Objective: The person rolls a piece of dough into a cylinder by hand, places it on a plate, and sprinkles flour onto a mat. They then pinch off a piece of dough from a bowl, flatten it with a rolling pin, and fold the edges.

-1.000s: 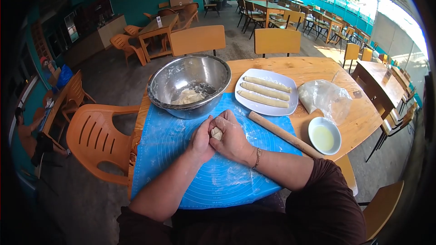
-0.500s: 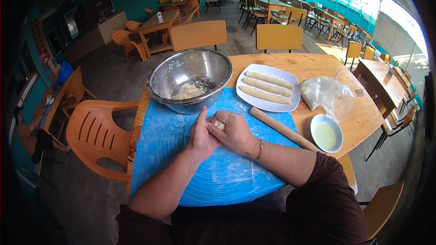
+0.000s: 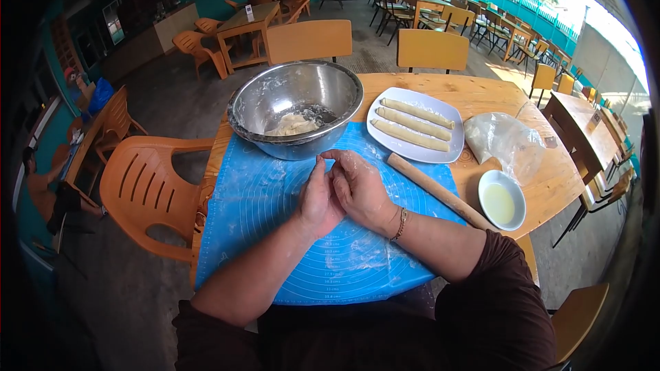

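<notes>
My left hand [image 3: 319, 200] and my right hand [image 3: 364, 192] are cupped together above the blue marked baking mat [image 3: 302, 261], near its middle. They close around a small piece of dough, which the fingers hide now. Flour dusts the mat. Just beyond my hands is a steel mixing bowl [image 3: 275, 139], with a lump of dough [image 3: 294, 124] at its bottom. To the right, a white plate [image 3: 443, 156] bears three rolled dough strips [image 3: 416, 121]. A wooden rolling pin [image 3: 440, 191] lies slantwise right of my right hand, partly on the mat.
On the table's [image 3: 495, 89] right side are a clear plastic bag [image 3: 505, 143] and a white bowl [image 3: 501, 199] of pale liquid. An orange chair [image 3: 148, 192] stands at the left. A person [image 3: 45, 189] sits at the far left; more tables and chairs fill the background.
The dough piece that showed between my hands is now covered by them. My right hand's fingers have shifted over the left. The view has tilted slightly, moving the tabletop things up and right.
</notes>
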The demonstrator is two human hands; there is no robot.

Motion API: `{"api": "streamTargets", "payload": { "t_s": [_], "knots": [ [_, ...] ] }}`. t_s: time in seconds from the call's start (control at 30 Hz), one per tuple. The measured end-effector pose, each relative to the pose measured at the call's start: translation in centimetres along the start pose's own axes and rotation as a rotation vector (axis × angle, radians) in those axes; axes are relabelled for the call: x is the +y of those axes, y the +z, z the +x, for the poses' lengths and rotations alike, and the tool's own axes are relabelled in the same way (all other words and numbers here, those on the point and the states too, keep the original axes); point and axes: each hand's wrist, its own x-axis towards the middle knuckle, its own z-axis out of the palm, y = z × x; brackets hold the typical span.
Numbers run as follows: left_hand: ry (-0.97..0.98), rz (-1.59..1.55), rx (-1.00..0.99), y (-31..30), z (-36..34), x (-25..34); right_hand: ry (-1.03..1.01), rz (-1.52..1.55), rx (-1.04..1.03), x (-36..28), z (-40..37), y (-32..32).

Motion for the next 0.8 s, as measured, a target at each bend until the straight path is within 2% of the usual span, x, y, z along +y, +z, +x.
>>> {"api": "streamTargets", "payload": {
  "t_s": [0.2, 0.27, 0.33, 0.4, 0.5, 0.57, 0.63, 0.77, 0.8],
  "knots": [
    [0.052, 0.072, -0.007, -0.1, 0.2, 0.3, -0.078, -0.089, 0.036, 0.4, 0.0, 0.1],
    [0.16, 0.048, 0.083, 1.1, -0.3, 0.7, -0.112, -0.168, 0.059, 0.1, 0.2, -0.4],
    [0.173, 0.073, 0.087, 0.5, -0.5, 1.1, -0.145, -0.247, 0.081, 0.2, 0.5, -0.7],
    [0.192, 0.098, 0.093, 0.1, -0.5, 1.3, 0.06, -0.162, 0.066, 1.1, 0.8, -0.6],
    [0.233, 0.116, 0.117, -0.3, -0.2, 1.2, 0.067, -0.178, 0.009, 1.2, 0.7, -0.7],
    [0.257, 0.269, 0.155, -0.8, 0.0, 0.9, 0.077, -0.178, -0.028, 0.8, 0.3, -0.7],
    [0.261, 0.288, 0.177, 0.5, -0.5, 1.1, 0.033, -0.23, -0.094, 0.4, 0.0, -0.8],
    [0.259, 0.295, 0.249, 0.4, -0.3, 1.4, 0.006, -0.224, -0.068, -0.3, 0.0, -0.9],
    [0.26, 0.293, 0.25, 0.4, -0.3, 1.5, -0.075, -0.255, -0.071, -0.2, 0.0, -1.0]
  ]
}}
